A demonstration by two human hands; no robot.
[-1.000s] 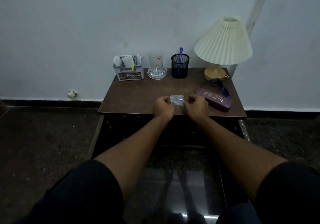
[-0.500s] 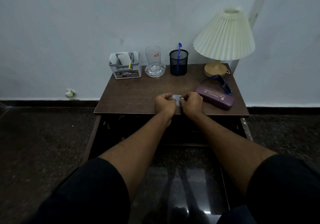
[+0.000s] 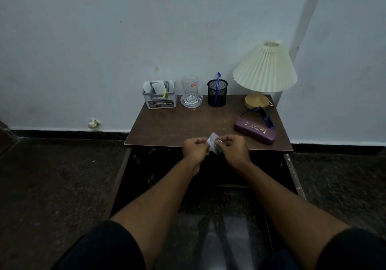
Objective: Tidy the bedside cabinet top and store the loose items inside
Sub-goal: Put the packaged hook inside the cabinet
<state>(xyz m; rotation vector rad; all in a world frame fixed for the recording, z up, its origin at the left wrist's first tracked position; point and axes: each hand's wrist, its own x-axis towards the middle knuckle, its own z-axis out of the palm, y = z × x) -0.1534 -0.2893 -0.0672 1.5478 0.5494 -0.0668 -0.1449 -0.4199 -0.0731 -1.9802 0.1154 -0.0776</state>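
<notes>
A small clear plastic pouch (image 3: 213, 143) is pinched between my left hand (image 3: 195, 147) and my right hand (image 3: 231, 147), just above the front edge of the brown cabinet top (image 3: 183, 125). It hangs tilted, lifted off the wood. A purple glasses case (image 3: 255, 130) lies at the right with blue glasses (image 3: 265, 116) resting on its far side. Along the back stand a grey organiser box (image 3: 159, 98) with papers, a drinking glass (image 3: 190, 87) in a glass ashtray (image 3: 191, 102), and a black mesh cup (image 3: 217, 95) holding a blue pen.
A cream pleated lamp (image 3: 264, 69) on a wooden base stands at the back right corner. Below the top, the cabinet front (image 3: 158, 169) is open and dark inside. A dark stone floor surrounds it, and a pale wall rises behind.
Both hands have closed on the pouch and raised it off the cabinet top toward me, tilting it. The camera view has pulled back and risen a little.
</notes>
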